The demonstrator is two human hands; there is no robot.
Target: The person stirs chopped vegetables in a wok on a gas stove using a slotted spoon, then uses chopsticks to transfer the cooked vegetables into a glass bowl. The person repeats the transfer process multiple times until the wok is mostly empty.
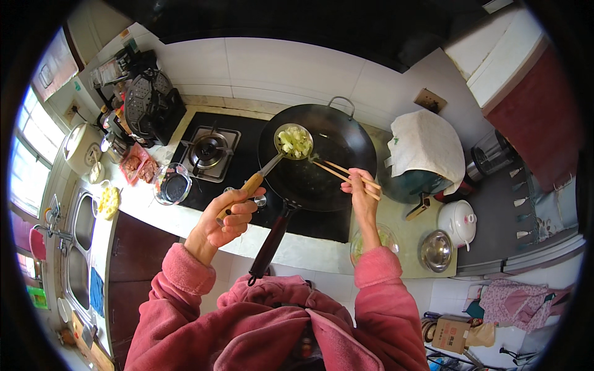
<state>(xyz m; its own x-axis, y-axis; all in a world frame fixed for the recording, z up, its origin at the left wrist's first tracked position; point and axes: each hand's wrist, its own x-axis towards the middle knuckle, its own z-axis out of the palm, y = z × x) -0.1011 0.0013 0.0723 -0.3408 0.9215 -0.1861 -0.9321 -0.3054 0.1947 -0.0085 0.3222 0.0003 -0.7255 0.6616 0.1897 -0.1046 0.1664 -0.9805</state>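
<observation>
My left hand [232, 217] grips the wooden handle of a metal strainer ladle [277, 160]. Its bowl is over the left part of a large black wok [343, 139] and holds chopped pale-green vegetable pieces [295, 142]. In my right hand [359, 190] is a pair of wooden chopsticks [341, 172], their tips low beside the ladle's right edge, above the wok. A bit of green shows near the tips. The wok sits on a black glass gas hob [320, 227], its dark long handle pointing toward me. Dark liquid or oil appears to glisten inside it.
Left of the wok is a bare burner [209, 149], with a glass bowl [172, 183] and bagged meat [139, 164] beyond. A glass bowl [387, 236] lies partly under my right forearm. A cloth-covered pot [413, 185], white lidded pot [457, 222] and steel bowl [436, 251] stand at right.
</observation>
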